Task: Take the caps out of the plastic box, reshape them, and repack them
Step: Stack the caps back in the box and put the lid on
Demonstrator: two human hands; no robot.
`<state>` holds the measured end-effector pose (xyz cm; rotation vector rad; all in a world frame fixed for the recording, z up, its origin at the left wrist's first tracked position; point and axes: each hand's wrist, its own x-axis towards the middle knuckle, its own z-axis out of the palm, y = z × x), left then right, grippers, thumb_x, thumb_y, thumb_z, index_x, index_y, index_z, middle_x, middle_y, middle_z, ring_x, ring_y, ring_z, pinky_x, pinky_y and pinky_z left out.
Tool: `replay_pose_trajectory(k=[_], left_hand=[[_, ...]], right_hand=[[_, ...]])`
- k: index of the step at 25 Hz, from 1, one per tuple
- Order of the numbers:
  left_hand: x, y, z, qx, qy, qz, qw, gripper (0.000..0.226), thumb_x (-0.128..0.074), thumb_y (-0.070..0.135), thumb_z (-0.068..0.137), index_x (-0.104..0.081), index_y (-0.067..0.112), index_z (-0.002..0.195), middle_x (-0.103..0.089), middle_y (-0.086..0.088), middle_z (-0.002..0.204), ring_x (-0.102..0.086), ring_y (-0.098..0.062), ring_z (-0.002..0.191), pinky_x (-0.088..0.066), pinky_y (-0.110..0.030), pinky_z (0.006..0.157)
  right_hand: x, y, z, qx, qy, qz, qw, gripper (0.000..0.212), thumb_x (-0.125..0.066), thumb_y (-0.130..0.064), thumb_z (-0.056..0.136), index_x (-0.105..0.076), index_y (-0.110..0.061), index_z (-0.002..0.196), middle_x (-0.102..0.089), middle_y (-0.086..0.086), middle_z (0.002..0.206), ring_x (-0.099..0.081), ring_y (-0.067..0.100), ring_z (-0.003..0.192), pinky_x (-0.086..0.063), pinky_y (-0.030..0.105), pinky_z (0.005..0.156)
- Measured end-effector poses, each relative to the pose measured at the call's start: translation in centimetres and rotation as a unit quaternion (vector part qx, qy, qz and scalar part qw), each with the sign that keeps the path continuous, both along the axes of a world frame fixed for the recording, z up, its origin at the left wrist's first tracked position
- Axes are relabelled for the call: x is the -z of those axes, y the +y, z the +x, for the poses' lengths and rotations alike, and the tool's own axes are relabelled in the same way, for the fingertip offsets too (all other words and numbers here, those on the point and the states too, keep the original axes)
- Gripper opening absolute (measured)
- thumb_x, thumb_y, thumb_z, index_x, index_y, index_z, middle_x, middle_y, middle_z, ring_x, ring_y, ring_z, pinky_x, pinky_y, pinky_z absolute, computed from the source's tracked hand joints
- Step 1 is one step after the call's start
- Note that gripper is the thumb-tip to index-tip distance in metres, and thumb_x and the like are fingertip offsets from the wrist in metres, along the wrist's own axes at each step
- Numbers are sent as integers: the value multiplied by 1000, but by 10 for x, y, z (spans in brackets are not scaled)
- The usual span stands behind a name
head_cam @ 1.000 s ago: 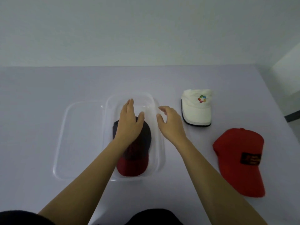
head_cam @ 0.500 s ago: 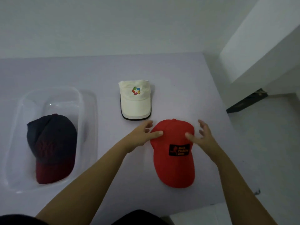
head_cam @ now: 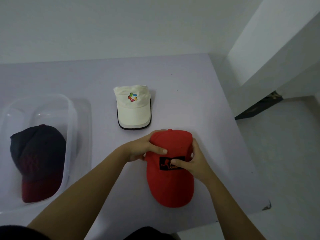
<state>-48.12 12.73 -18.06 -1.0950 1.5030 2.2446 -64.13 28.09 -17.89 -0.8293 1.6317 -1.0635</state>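
Observation:
A red cap (head_cam: 170, 184) with a black patch lies on the table, brim toward me. My left hand (head_cam: 142, 149) grips the left side of its crown, thumb on top. My right hand (head_cam: 195, 163) grips the right side, thumb across the patch. A dark navy cap with a maroon brim (head_cam: 37, 161) sits inside the clear plastic box (head_cam: 71, 118) at the left. Beyond the red cap rests a cream cap (head_cam: 133, 108) with a multicoloured logo, untouched.
The lilac table (head_cam: 190, 94) ends at its right edge close to the red cap, with floor (head_cam: 285, 161) beyond. A white wall (head_cam: 121, 26) runs behind the table. The near table edge is just below my forearms.
A second ago my hands were at the box over the dark cap. They moved right to the red cap and have now closed on both sides of its crown.

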Motion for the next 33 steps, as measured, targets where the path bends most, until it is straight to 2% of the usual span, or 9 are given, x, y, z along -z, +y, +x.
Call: replay_pose_trajectory(k=[5, 10, 13, 16, 19, 23, 27, 31, 33], left_hand=[[-40, -14, 43, -19, 75, 5, 997, 66, -77, 16, 69, -50, 41, 124, -67, -4, 123, -64, -27, 112, -50, -54, 94], [-98, -53, 131, -79, 126, -71, 986, 57, -70, 10, 73, -53, 31, 123, -71, -3, 115, -67, -25, 107, -55, -45, 88], [-128, -84, 190, -103, 147, -123, 976, 59, -74, 9, 72, -55, 30, 123, -70, -3, 116, -67, -23, 106, -57, -36, 84], [-161, -120, 256, -131, 147, -196, 961, 77, -91, 33, 52, -57, 33, 121, -70, -1, 117, -67, -21, 107, -57, -35, 82], [-186, -152, 308, -184, 153, -267, 933, 83, -90, 40, 47, -56, 36, 122, -69, 2, 119, -65, -20, 110, -57, -37, 84], [-197, -182, 353, -238, 162, -330, 899, 70, -85, 24, 64, -53, 32, 126, -65, -1, 124, -64, -20, 113, -56, -39, 88], [-190, -196, 366, -247, 156, -358, 887, 58, -76, 12, 73, -53, 30, 123, -64, 3, 121, -64, -16, 112, -54, -31, 89], [-175, -207, 365, -244, 153, -369, 884, 55, -72, 7, 79, -51, 31, 124, -63, 4, 122, -63, -12, 111, -54, -27, 89], [-167, -214, 363, -257, 146, -368, 882, 57, -72, 8, 79, -50, 29, 127, -61, 2, 124, -63, -13, 112, -54, -28, 89]], right_hand=[[-33, -17, 36, -12, 29, -32, 999, 87, -89, -29, 59, -40, -33, 131, -56, -12, 125, -57, 4, 114, -52, 33, 93], [-79, -71, 114, -38, 59, -94, 993, 89, -89, -31, 58, -39, -35, 132, -56, -16, 126, -55, 4, 117, -49, 38, 98], [-99, -109, 167, -64, 71, -134, 986, 95, -87, -35, 59, -32, -38, 137, -48, -18, 135, -47, 1, 125, -43, 31, 103], [-99, -137, 218, -45, 74, -142, 986, 109, -83, -43, 58, -17, -33, 144, -33, -14, 143, -32, 0, 133, -30, 22, 107], [-70, -146, 262, -21, 52, -79, 995, 101, -82, -44, 62, -21, -25, 140, -36, -2, 138, -37, 11, 130, -32, 27, 104], [-36, -159, 319, -118, 119, 9, 986, 82, -74, -41, 76, -27, -15, 138, -35, 1, 140, -36, 18, 133, -33, 22, 98], [-32, -198, 331, -200, 199, 68, 957, 97, -73, -39, 78, -13, -9, 147, -20, 10, 152, -28, 24, 139, -31, 33, 108], [-24, -223, 325, -248, 203, 140, 937, 90, -84, -39, 64, -33, -9, 132, -46, 10, 133, -51, 23, 115, -48, 37, 96], [-24, -226, 324, -263, 191, 140, 935, 88, -85, -37, 62, -33, -12, 129, -48, 5, 129, -52, 21, 112, -50, 35, 92]])
